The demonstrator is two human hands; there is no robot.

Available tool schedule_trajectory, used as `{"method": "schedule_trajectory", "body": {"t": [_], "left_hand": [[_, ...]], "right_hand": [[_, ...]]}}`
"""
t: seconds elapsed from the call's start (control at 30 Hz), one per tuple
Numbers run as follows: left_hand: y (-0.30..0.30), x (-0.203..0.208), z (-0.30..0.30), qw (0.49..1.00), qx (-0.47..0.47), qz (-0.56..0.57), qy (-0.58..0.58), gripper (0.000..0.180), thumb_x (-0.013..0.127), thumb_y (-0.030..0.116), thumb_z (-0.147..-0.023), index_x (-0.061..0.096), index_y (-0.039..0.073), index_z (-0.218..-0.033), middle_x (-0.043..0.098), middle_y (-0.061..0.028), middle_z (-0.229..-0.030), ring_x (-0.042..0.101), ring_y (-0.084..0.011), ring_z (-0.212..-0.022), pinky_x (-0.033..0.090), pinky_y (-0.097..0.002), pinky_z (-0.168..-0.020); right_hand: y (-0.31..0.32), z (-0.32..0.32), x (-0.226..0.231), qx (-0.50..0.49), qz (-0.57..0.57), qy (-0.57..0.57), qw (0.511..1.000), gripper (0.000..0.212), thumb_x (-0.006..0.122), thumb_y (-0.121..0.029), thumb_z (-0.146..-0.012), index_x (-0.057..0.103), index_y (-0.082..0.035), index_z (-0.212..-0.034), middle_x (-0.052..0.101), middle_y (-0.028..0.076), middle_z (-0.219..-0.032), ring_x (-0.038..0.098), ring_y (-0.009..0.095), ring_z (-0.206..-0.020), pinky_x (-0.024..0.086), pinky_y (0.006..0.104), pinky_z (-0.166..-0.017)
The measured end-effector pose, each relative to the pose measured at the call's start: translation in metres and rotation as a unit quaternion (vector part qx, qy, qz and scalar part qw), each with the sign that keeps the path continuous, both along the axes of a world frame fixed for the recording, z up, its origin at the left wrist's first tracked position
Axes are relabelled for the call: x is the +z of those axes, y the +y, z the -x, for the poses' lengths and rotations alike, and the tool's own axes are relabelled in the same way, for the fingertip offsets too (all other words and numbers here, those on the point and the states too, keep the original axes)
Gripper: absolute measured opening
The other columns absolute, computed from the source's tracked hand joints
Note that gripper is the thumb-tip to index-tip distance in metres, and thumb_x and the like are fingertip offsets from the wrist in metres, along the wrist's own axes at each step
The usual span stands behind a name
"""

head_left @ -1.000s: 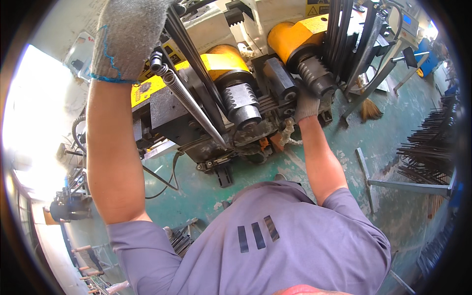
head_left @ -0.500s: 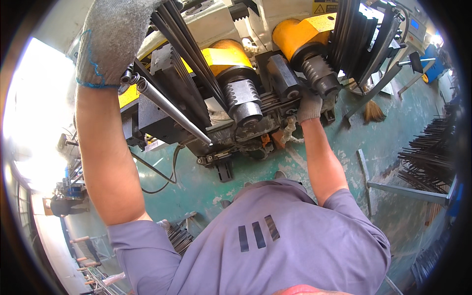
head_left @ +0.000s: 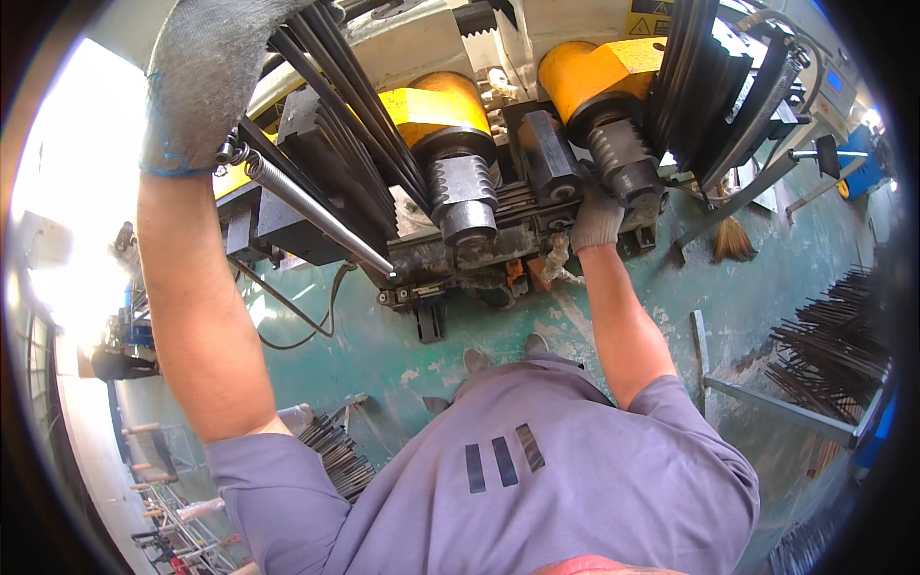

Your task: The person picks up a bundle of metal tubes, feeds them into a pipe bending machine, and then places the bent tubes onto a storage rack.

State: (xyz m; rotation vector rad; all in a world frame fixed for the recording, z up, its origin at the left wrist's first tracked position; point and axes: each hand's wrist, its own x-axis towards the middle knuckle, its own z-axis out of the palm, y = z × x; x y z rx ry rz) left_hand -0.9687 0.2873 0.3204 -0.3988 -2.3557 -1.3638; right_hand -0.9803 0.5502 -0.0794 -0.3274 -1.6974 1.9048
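My left hand [head_left: 206, 81], in a grey knit glove with blue cuff stitching, reaches up at the far left. Its fingers run to the top ends of several long dark metal bars [head_left: 359, 105], partly cut off by the picture's upper edge, so their grip is unclear. My right hand [head_left: 598, 218], also gloved, reaches in under a black block [head_left: 549, 158], beside the right ridged metal roller [head_left: 618, 153]. Its fingers are hidden there. Between my hands stands the left ridged roller [head_left: 464, 192] below a yellow housing [head_left: 436, 103].
A coil spring on a rod [head_left: 321, 216] slants beside my left wrist. More dark bars [head_left: 685, 77] stand upright at the right. A broom head [head_left: 733, 240], a metal frame [head_left: 781, 401] and a pile of thin rods [head_left: 834, 345] are on the right. A cable [head_left: 331, 311] loops below the machine.
The whole view has shifted slightly, with the machine's left part now further left and up. My left hand sits a little higher and further left in the picture. My right hand remains by the black block.
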Motion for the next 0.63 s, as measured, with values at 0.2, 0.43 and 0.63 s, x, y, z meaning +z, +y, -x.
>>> {"method": "schedule_trajectory", "body": {"t": [0.2, 0.43, 0.63], "left_hand": [[0.008, -0.007, 0.016, 1.000, -0.008, -0.006, -0.020, 0.022, 0.068, 0.012, -0.093, 0.066, -0.002, -0.110, 0.068, -0.0089, -0.092, 0.068, -0.0197, -0.087, 0.058, -0.0345, -0.085], [-0.010, 0.010, -0.027, 0.999, 0.040, -0.001, -0.022, 0.022, 0.068, 0.012, -0.093, 0.067, -0.003, -0.109, 0.069, -0.0091, -0.093, 0.069, -0.0196, -0.087, 0.060, -0.0344, -0.086], [-0.032, 0.007, -0.067, 0.997, -0.038, -0.057, -0.048, 0.022, 0.069, 0.012, -0.093, 0.067, -0.003, -0.109, 0.070, -0.0093, -0.093, 0.069, -0.0195, -0.087, 0.061, -0.0344, -0.087]], "right_hand": [[0.013, -0.002, -0.012, -0.039, -0.021, 0.010, 0.999, 0.024, 0.067, -0.007, -0.094, 0.076, 0.000, -0.115, 0.074, 0.009, -0.117, 0.070, 0.017, -0.106, 0.054, 0.0333, -0.094], [-0.003, -0.006, -0.016, -0.018, -0.454, -0.138, 0.880, 0.027, 0.061, -0.007, -0.098, 0.075, -0.004, -0.121, 0.074, 0.010, -0.119, 0.070, 0.018, -0.107, 0.055, 0.0333, -0.093], [-0.024, -0.057, 0.040, -0.117, 0.028, -0.117, 0.986, 0.041, 0.076, -0.011, -0.088, 0.071, 0.002, -0.127, 0.071, 0.012, -0.123, 0.063, 0.024, -0.105, 0.051, 0.0368, -0.098]]}}
